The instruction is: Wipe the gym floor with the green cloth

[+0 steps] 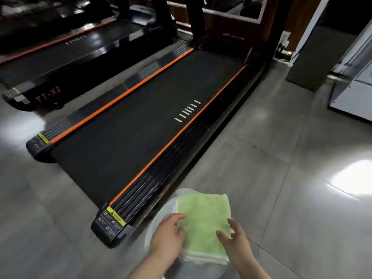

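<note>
A folded green cloth (pixel 203 222) is at the bottom centre of the head view, held above a pale round basin (pixel 155 226) that shows beneath it. My left hand (pixel 167 238) grips the cloth's left edge, fingers lying over the top. My right hand (pixel 234 240) holds the right edge, fingers curled onto the fabric. The grey tiled gym floor (pixel 271 178) spreads out around and ahead of the cloth, glossy with bright light reflections.
A black treadmill (pixel 141 127) with orange stripes lies just left of and ahead of my hands, its rear corner (pixel 110 224) close to the basin. A second treadmill (pixel 60 63) stands farther left. A white cabinet (pixel 354 91) is at the right; a wall socket (pixel 284 39) is behind.
</note>
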Tool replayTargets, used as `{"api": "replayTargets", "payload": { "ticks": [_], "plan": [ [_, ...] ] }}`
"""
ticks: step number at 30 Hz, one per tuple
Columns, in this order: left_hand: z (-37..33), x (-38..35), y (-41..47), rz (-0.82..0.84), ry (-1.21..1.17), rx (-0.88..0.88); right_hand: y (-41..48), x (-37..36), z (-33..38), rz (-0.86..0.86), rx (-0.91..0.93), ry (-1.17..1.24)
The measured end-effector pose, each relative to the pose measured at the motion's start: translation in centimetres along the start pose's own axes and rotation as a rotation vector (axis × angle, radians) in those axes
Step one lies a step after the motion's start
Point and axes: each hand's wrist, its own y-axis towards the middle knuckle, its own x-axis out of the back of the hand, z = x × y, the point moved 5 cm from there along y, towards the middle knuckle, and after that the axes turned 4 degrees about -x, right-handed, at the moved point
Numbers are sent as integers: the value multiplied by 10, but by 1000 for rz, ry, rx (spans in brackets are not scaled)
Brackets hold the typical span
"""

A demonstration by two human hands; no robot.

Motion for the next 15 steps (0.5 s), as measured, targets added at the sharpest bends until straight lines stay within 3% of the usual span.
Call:
{"api": "replayTargets", "payload": {
  "ticks": [4, 10, 15],
  "plan": [
    [-4, -11, 66, -42, 149, -95, 41, -14, -15, -38, -79, 50],
    [17, -36, 107, 110, 467, -49, 65, -9, -11, -164, -129, -137],
    [24, -42, 110, 112, 577, -54, 68, -11, -4, -69, -108, -287]
  ]
}}
